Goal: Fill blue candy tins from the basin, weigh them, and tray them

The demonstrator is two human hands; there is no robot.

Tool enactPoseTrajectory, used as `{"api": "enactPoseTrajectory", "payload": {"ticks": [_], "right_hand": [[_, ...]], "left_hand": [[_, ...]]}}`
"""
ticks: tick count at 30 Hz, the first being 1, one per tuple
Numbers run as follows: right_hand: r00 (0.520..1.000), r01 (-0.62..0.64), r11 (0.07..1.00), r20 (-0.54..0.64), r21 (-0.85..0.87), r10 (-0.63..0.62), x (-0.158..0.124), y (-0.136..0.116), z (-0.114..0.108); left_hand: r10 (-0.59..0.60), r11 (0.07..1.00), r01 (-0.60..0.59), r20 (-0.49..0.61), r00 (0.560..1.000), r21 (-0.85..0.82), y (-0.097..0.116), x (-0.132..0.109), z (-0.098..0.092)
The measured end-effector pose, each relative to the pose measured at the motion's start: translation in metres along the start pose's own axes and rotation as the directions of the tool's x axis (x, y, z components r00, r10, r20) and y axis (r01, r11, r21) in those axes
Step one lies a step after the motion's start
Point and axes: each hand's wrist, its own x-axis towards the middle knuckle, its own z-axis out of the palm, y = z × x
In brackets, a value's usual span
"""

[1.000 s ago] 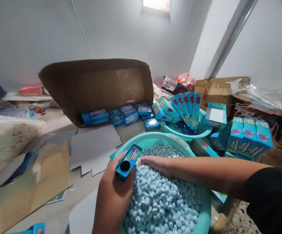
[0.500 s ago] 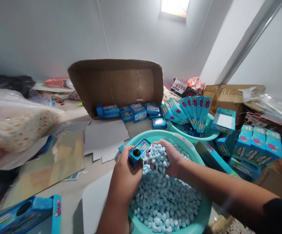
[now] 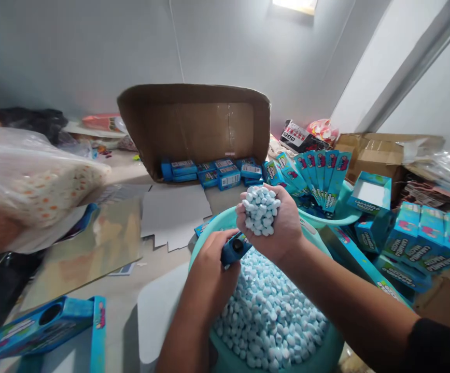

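My left hand (image 3: 215,272) grips a small blue candy box (image 3: 235,248) with a round hole in its top face. Cupped palm up, my right hand (image 3: 283,228) carries a heap of pale blue candies (image 3: 262,210) just above and right of the box. Both hands are over a turquoise tub (image 3: 336,347), and loose pale blue candies (image 3: 271,311) fill much of it. My right wrist and forearm cross above the tub's right side.
Behind the tub, several blue boxes (image 3: 228,177) lie by an open cardboard carton (image 3: 205,129). A second turquoise basin (image 3: 347,217) holds fanned flat boxes (image 3: 322,173). Standing cartons (image 3: 421,228) are at right; a holed blue display box (image 3: 42,326) lies front left.
My right hand has risen out of the tub with its heap of candies. The box in my left hand has tilted and sits slightly lower and further right. The view has shifted a little.
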Motion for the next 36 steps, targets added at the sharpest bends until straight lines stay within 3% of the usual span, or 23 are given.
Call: {"api": "enactPoseTrajectory", "payload": {"ticks": [7, 12, 21, 36], "right_hand": [[0.999, -0.039, 0.999, -0.038, -0.020, 0.038, 0.006, 0.009, -0.016], [0.997, 0.046, 0.998, -0.065, -0.047, -0.049, 0.007, 0.007, -0.020], [0.995, 0.100, 0.993, -0.008, -0.066, -0.101, 0.004, 0.008, -0.018], [0.982, 0.186, 0.966, 0.054, -0.180, -0.179, 0.001, 0.011, -0.019]], "left_hand": [[-0.012, 1.000, 0.012, 0.024, 1.000, 0.002, 0.002, -0.003, 0.001], [0.017, 0.999, -0.014, 0.063, 0.998, -0.048, 0.007, -0.005, -0.002], [0.069, 0.997, -0.068, 0.042, 0.997, -0.038, 0.005, -0.007, -0.003], [0.052, 0.997, -0.050, 0.033, 0.998, -0.054, 0.007, -0.007, -0.002]]}}
